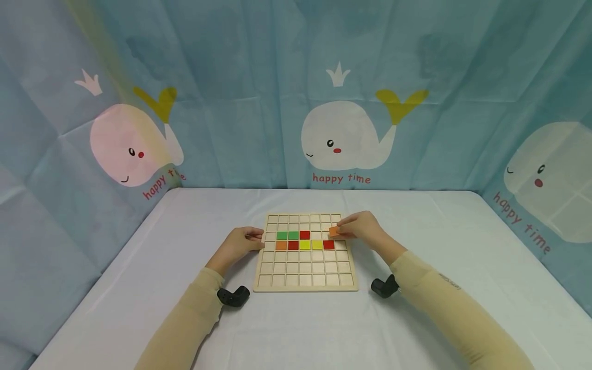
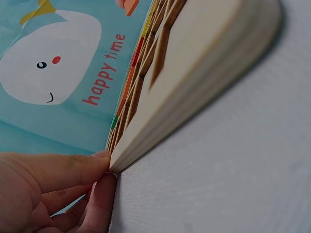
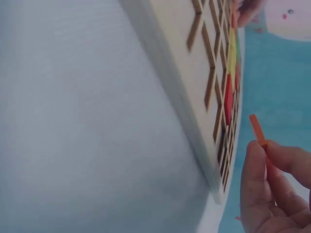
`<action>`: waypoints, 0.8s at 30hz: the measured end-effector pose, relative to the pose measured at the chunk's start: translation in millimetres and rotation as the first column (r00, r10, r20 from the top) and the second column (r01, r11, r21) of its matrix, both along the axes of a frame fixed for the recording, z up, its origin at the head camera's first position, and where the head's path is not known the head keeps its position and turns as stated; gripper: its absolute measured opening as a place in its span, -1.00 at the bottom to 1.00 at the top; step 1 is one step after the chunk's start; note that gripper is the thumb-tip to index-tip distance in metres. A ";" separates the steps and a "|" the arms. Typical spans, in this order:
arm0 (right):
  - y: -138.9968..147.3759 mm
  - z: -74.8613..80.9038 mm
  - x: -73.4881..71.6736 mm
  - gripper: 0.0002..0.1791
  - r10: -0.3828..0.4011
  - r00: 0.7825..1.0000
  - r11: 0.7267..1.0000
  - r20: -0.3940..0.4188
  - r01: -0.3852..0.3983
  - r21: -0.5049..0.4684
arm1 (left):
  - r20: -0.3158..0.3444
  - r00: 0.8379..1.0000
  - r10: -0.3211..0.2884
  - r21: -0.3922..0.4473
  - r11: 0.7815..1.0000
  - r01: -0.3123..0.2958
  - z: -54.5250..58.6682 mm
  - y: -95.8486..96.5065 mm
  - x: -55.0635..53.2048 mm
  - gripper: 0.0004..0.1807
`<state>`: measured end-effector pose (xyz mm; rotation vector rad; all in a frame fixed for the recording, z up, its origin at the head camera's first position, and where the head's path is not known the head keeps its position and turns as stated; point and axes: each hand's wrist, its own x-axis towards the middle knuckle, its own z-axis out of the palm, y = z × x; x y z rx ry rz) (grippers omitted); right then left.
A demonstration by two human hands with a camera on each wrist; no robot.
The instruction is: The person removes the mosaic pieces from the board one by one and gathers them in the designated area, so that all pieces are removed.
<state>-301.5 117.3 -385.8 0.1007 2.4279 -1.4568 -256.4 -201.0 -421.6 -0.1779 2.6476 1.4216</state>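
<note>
A square wooden grid board [image 1: 305, 281] lies flat on the table. Its upper row of tiles has two green tiles [image 1: 288, 235] and a red tile [image 1: 304, 235]; the row below runs orange, red, yellow, yellow, red. My left hand [image 1: 237, 246] holds the board's left edge, thumb and fingers meeting at the rim in the left wrist view. Between thumb and fingertips, my right hand [image 1: 364, 229] pinches an orange tile [image 3: 257, 129]. That tile is held above the board's right part, apart from the grid in the right wrist view.
A white cloth covers the table [image 1: 416, 216]. Behind it hangs a blue curtain [image 1: 259, 139] printed with whales. Black devices sit at the left wrist [image 1: 233, 296] and the right wrist [image 1: 385, 286], near the board's lower corners.
</note>
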 end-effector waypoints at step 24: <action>34.6 -0.3 9.5 -0.69 0.009 1.000 0.999 0.004 -0.009 0.045 | 0.012 1.000 0.007 0.021 1.000 -0.007 -0.8 -1.3 -0.9 -0.52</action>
